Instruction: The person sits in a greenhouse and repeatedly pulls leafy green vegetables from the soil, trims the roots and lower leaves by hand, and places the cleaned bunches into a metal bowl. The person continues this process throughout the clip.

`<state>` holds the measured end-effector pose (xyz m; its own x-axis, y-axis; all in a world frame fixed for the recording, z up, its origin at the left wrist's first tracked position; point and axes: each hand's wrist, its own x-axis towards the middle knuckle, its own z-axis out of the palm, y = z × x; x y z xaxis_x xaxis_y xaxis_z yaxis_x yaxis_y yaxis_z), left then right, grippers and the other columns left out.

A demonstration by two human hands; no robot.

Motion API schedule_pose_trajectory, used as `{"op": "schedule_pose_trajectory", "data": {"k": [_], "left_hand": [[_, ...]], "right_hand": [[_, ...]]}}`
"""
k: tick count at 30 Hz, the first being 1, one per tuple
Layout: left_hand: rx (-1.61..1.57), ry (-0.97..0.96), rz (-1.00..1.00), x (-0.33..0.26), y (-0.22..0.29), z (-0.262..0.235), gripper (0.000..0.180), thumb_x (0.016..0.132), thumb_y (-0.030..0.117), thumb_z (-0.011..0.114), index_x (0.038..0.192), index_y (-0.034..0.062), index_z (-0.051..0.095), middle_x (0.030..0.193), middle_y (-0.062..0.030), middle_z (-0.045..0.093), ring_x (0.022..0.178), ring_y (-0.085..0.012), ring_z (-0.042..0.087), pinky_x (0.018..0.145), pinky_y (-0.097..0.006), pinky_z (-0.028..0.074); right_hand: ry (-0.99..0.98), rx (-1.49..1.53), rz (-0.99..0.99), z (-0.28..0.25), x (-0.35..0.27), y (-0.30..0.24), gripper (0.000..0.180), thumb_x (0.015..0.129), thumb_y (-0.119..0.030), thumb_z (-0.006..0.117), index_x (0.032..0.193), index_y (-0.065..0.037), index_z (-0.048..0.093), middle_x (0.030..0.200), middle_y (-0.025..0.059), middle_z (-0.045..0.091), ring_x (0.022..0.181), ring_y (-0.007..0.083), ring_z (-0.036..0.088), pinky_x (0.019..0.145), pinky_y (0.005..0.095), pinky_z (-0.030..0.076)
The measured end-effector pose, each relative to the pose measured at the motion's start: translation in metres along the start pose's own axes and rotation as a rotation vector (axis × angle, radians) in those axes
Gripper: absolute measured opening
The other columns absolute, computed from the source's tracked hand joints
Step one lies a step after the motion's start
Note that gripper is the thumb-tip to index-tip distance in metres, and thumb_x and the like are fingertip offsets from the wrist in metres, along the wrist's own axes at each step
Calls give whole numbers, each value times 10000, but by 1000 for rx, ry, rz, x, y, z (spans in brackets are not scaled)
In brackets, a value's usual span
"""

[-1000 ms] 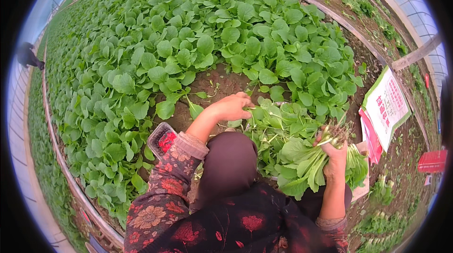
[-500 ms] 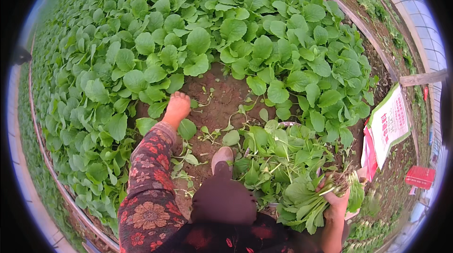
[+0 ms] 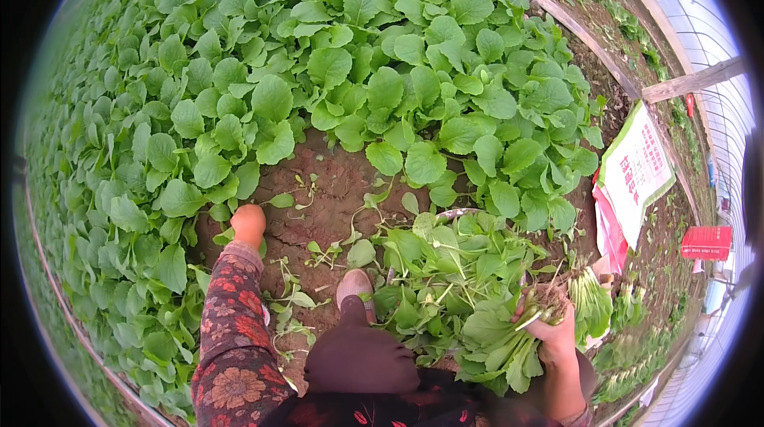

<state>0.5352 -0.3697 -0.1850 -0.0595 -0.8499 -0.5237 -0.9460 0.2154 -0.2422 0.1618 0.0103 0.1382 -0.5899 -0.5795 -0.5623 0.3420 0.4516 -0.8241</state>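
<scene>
At the bare edge of the standing leafy greens [image 3: 270, 98], my left hand [image 3: 248, 222] reaches down beside the stems. Its back is rounded toward me, and the fingers are hidden underneath. My right hand [image 3: 557, 333], at the lower right, is closed around a bunch of leafy greens [image 3: 497, 341]. The bunch's leaves hang to the left and its muddy roots point up and right. Just left of that hand, a heap of loose pulled greens [image 3: 438, 256] fills a container, of which a bit of pale rim [image 3: 459, 212] shows.
My shoe [image 3: 355, 287] rests on brown soil [image 3: 326, 188] with scattered small seedlings. To the right are a white and pink printed bag [image 3: 633, 176], a red box [image 3: 706, 243] and bundled greens [image 3: 590, 304]. A wooden rail [image 3: 557, 9] borders the bed; a plank [image 3: 692, 81] juts out at right.
My left hand has moved left and down, lower against the plants, so its fingers no longer show. My right hand still holds the bunch. The whole view has shifted somewhat.
</scene>
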Motion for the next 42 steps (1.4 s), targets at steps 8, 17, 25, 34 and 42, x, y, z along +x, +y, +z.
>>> {"op": "schedule_pose_trajectory", "data": {"k": [8,17,25,34,42], "left_hand": [[-647,-92,444,-60,52,-66,547,786,383,672,1177,5,615,1155,-216,631,1092,-347,600,958,-373,452],[-1389,-281,824,-219,123,-203,299,801,221,720,1046,71,636,850,25,614,703,-55,512,632,-219,429],[-1513,-294,1161,-369,170,-261,193,925,133,588,1076,15,558,985,-91,654,924,-194,645,850,-316,509],[-1639,-188,1306,-474,220,-256,115,938,133,571,969,23,560,862,-70,640,794,-174,632,743,-307,518],[-1460,209,923,-449,197,-304,155,934,172,557,882,27,566,635,-36,588,506,-123,579,517,-249,463]], "right_hand": [[-79,111,-62,-14,-26,2,491,674,8,709,1139,38,554,875,99,640,772,197,638,725,325,531],[-260,203,-202,-30,-59,7,437,716,-1,718,1124,14,563,933,86,651,845,172,640,771,320,539],[-393,317,-411,-32,-92,-11,478,696,-37,718,1151,-3,576,1118,78,626,785,157,652,730,283,525],[-574,268,-434,-56,-102,9,489,679,-21,736,1140,2,574,971,42,653,821,143,645,788,288,520],[-576,253,-446,-81,-111,11,496,672,6,731,1143,8,576,1049,57,648,851,132,635,804,291,528]]}}
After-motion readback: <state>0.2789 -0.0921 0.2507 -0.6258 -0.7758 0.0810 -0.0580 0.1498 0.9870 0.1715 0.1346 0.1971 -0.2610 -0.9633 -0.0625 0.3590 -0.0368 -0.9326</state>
